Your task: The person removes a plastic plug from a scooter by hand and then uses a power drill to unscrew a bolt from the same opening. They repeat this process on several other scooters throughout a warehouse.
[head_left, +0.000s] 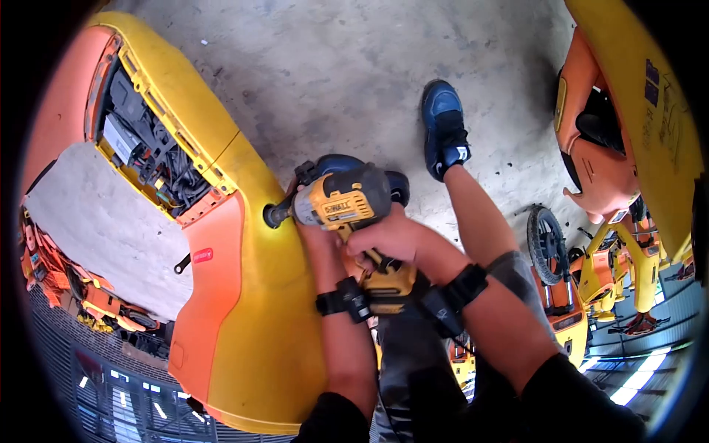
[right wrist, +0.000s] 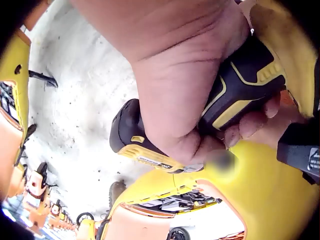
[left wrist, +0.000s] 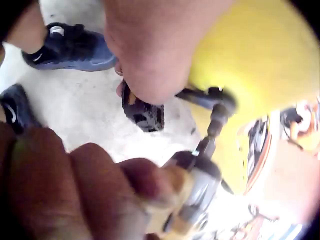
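My right hand (head_left: 388, 235) grips the handle of a yellow and black power driver (head_left: 343, 203); in the right wrist view that hand (right wrist: 175, 95) curls round the driver (right wrist: 145, 152). The driver's dark socket end (head_left: 275, 215) is against the yellow panel (head_left: 277, 295), and the left wrist view shows the socket (left wrist: 219, 117) there too. My left hand (head_left: 316, 235), partly hidden beneath the driver, holds a black object (head_left: 305, 173). In the left wrist view the left hand (left wrist: 155, 50) has that black object (left wrist: 142, 112) below it, with a dark rod (left wrist: 197, 96) reaching the panel.
An opening with black cables (head_left: 173, 166) lies in the yellow and orange body at left. Shoes (head_left: 443, 122) stand on the concrete floor (head_left: 332, 74). Another yellow panel (head_left: 657, 125) is at right, with a wheel (head_left: 546, 244) and several yellow frames below.
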Action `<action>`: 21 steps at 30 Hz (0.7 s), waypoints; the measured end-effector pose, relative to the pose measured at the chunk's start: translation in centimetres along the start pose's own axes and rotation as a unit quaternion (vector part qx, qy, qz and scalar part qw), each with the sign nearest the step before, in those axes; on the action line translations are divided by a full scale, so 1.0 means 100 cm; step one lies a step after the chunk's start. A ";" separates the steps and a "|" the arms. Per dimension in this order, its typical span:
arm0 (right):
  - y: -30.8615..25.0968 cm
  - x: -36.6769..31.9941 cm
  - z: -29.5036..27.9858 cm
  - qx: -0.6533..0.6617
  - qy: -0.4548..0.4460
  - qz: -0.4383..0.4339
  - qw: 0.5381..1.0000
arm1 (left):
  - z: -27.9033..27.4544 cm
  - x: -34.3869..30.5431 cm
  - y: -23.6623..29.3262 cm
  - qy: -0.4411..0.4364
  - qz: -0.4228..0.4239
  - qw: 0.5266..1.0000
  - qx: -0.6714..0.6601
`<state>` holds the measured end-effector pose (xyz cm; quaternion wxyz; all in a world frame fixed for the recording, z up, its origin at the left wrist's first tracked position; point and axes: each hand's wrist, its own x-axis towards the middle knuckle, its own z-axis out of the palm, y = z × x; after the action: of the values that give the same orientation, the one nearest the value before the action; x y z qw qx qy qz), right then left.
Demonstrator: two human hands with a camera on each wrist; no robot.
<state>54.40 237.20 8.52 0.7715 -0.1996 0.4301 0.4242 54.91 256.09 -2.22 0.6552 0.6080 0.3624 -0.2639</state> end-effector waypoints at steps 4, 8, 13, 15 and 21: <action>-0.005 -0.004 -0.001 0.010 -0.006 0.007 1.000 | -0.023 0.009 -0.005 0.020 -0.097 0.995 -0.004; -0.017 -0.005 -0.007 -0.072 0.009 0.026 0.997 | 0.011 -0.005 0.013 0.016 -0.055 0.998 0.024; 0.002 0.010 -0.019 -0.086 -0.028 -0.008 0.996 | 0.007 -0.003 0.010 -0.023 -0.014 0.995 0.093; 0.006 0.017 -0.023 -0.074 -0.055 -0.027 0.995 | 0.007 -0.004 0.010 -0.037 -0.005 0.997 0.075; -0.002 0.008 -0.019 0.020 -0.079 -0.007 0.997 | 0.021 -0.012 0.021 0.018 -0.063 0.997 -0.032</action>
<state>53.86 236.20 6.79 0.8101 -0.1528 0.3745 0.4245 56.13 254.13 0.01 0.6497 0.5675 0.4201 -0.2817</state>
